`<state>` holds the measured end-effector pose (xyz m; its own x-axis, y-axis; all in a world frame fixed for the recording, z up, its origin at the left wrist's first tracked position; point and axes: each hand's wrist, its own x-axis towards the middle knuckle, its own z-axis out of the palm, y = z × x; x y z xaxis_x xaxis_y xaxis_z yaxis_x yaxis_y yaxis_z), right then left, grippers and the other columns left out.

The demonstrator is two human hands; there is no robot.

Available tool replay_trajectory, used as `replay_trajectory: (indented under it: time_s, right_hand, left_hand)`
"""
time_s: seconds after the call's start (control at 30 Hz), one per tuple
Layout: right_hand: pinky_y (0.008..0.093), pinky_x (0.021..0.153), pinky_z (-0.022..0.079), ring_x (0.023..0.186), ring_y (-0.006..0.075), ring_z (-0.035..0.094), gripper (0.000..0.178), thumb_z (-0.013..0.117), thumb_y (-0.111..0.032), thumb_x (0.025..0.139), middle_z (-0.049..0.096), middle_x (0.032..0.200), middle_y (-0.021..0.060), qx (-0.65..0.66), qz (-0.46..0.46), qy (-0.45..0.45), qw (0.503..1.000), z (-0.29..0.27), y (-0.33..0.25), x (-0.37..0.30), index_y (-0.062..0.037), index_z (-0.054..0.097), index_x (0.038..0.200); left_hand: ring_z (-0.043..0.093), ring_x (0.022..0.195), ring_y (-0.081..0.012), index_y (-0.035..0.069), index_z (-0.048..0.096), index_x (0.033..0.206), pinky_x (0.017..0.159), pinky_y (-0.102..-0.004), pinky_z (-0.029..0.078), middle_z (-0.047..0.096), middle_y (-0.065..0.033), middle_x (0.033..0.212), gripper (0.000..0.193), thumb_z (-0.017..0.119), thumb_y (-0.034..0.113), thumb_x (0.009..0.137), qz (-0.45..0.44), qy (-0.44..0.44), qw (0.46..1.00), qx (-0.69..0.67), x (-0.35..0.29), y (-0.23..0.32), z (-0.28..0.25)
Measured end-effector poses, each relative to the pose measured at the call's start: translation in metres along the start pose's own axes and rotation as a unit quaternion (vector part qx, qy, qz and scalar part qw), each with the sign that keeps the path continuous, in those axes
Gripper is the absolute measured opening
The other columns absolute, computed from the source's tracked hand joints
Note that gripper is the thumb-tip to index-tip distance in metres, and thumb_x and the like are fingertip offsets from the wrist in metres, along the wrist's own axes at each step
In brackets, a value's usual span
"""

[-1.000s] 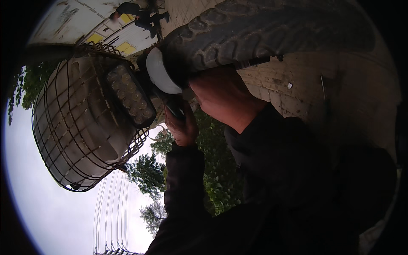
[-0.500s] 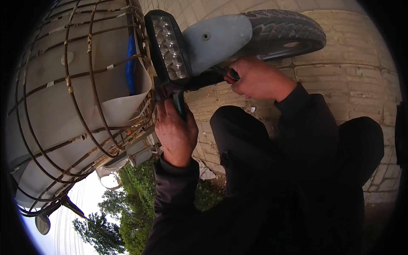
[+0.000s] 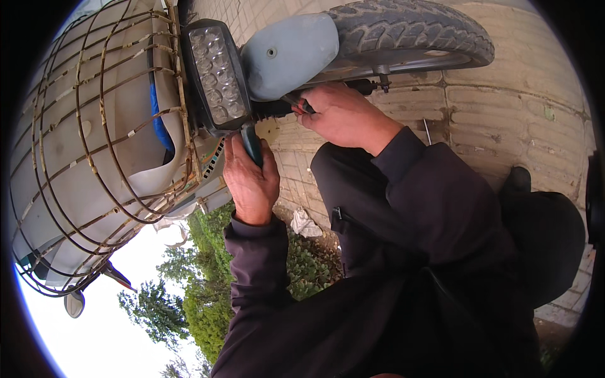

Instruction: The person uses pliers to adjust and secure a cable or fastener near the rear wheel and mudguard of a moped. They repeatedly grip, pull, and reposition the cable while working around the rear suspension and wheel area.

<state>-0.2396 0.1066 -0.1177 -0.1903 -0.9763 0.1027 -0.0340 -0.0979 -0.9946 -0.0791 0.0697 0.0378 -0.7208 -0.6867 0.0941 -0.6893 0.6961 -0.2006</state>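
Observation:
A two-wheeler's front end lies across the top of the view, with a rectangular multi-lens headlight (image 3: 217, 75), a grey-blue front mudguard (image 3: 293, 60) and a treaded tyre (image 3: 409, 31). Just below the headlight, my left hand (image 3: 253, 186) is closed around a dark green, bar-like piece (image 3: 252, 145), held between thumb and fingers; its upper end meets the lamp's lower edge. My right hand (image 3: 350, 116) is closed under the mudguard on a tool with a red and black handle (image 3: 305, 106). The tool's working end is hidden, so its kind is unclear.
On the left a rusty wire basket (image 3: 101, 120) holds a whitish plastic liner and something blue (image 3: 161, 120). A thin shiny rod (image 3: 427, 132) lies on the paving beside my right forearm. A pale crumpled scrap (image 3: 305, 223) rests near green bushes (image 3: 309, 268).
The view has shifted, so the headlight, mudguard and both hands appear further left. The thin rod on the paving now shows. Both hands keep their grips.

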Motion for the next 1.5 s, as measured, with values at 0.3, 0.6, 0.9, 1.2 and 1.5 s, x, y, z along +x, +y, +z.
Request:
replay_trajectory:
  time_s: [0.3,0.6,0.9,1.2,1.5]
  right_hand:
    - [0.0461,0.080,0.054,0.087,0.0350,0.070,0.007,0.066,-0.012,0.082,0.071,0.083,0.0144,0.048,-0.012,0.082,0.995,0.014,-0.004,0.000,-0.0055,0.069,0.084]
    - [0.0417,0.071,0.056,0.080,0.0285,0.072,0.001,0.068,-0.011,0.078,0.071,0.078,0.0094,0.081,0.011,0.099,0.992,0.027,-0.007,-0.007,-0.0102,0.067,0.079]
    - [0.0451,0.080,0.055,0.090,0.0309,0.073,0.018,0.068,-0.012,0.081,0.075,0.092,0.0098,0.098,0.020,0.163,0.981,0.027,-0.018,-0.008,-0.0103,0.075,0.097]
    - [0.0477,0.084,0.056,0.096,0.0327,0.072,0.020,0.064,-0.013,0.088,0.075,0.101,0.0092,0.201,0.026,0.147,0.968,0.015,-0.020,-0.015,-0.0117,0.075,0.104]
    - [0.0476,0.083,0.056,0.095,0.0320,0.072,0.016,0.064,-0.016,0.091,0.075,0.099,0.0093,0.180,0.033,0.086,0.979,0.015,-0.022,-0.007,-0.0120,0.074,0.102]
  left_hand:
    - [0.063,0.086,-0.0400,0.000,0.059,0.112,0.079,-0.0449,0.050,0.061,-0.0203,0.097,0.020,0.062,0.011,0.096,-0.029,-0.016,0.999,-0.005,0.003,0.008,0.003]
    - [0.066,0.085,-0.0251,0.002,0.062,0.107,0.082,-0.0368,0.052,0.069,-0.0128,0.099,0.014,0.062,0.013,0.097,-0.115,-0.016,0.993,-0.016,-0.005,0.005,0.011]
    - [0.067,0.085,-0.0265,0.001,0.064,0.105,0.082,-0.0385,0.052,0.070,-0.0118,0.092,0.015,0.063,0.013,0.096,-0.099,-0.019,0.994,0.032,0.000,0.015,0.009]
    - [0.066,0.085,-0.0255,-0.001,0.065,0.103,0.082,-0.0383,0.051,0.071,-0.0128,0.094,0.015,0.067,0.013,0.096,-0.105,0.010,0.994,0.022,-0.006,0.020,0.007]
    - [0.066,0.088,-0.0256,-0.002,0.065,0.106,0.084,-0.0388,0.051,0.071,-0.0134,0.097,0.017,0.068,0.013,0.097,-0.129,-0.001,0.991,0.016,-0.009,0.014,0.004]
